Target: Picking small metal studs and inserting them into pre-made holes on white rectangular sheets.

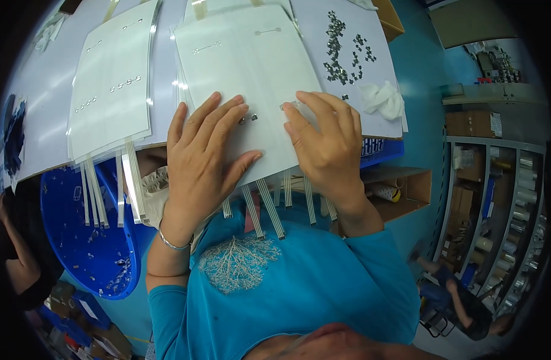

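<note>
A white sheet (251,72) lies in front of me on a stack of similar sheets, with striped flat ribbon tails (269,210) hanging over the table's near edge. My left hand (203,135) rests palm down on its left side, open, fingers spread. Small dark metallic pieces (254,117) sit on the sheet just right of those fingertips. My right hand (329,138) bends over the sheet's right edge, fingers curved and apart. One of its fingertips touches the sheet beside a small shiny piece (282,107), partly covered by the finger.
Another stack of white sheets (110,78) with ribbon tails lies to the left. Loose dark metallic pieces (335,51) and a crumpled white cloth (383,100) are at right. A blue tub (89,246) with scraps stands below the table's left edge. Other people sit at both sides.
</note>
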`<state>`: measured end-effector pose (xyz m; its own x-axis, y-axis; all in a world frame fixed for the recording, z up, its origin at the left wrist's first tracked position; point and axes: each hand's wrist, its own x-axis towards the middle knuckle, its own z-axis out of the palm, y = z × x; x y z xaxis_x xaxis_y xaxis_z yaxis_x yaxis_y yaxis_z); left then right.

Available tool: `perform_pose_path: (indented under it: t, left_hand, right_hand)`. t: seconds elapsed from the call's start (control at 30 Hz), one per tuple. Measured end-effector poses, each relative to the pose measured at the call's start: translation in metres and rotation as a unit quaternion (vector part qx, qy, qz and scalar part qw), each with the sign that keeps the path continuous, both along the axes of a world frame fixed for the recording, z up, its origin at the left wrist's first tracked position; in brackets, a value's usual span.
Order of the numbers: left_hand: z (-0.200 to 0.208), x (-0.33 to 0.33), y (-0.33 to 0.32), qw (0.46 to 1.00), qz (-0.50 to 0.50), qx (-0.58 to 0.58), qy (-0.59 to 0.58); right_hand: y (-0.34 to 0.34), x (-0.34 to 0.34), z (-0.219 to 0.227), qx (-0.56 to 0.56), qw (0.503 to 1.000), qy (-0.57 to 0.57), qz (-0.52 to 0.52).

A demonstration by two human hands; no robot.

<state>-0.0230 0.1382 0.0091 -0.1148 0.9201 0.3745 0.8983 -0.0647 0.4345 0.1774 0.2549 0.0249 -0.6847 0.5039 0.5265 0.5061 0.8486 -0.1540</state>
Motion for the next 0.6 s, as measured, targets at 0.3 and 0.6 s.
perform_pose_path:
  t: [0.3, 0.6]
  left_hand:
    - [0.002, -0.001, -0.001, 1.0, 0.003, 0.004, 0.009]
    - [0.014, 0.031, 0.015, 0.996, -0.012, 0.016, 0.083]
  right_hand:
    - [0.005, 0.021, 0.003, -0.062, 0.992, 0.106, -0.009]
    - [0.042, 0.078, -0.014, -0.061, 0.983, 0.096, -0.146]
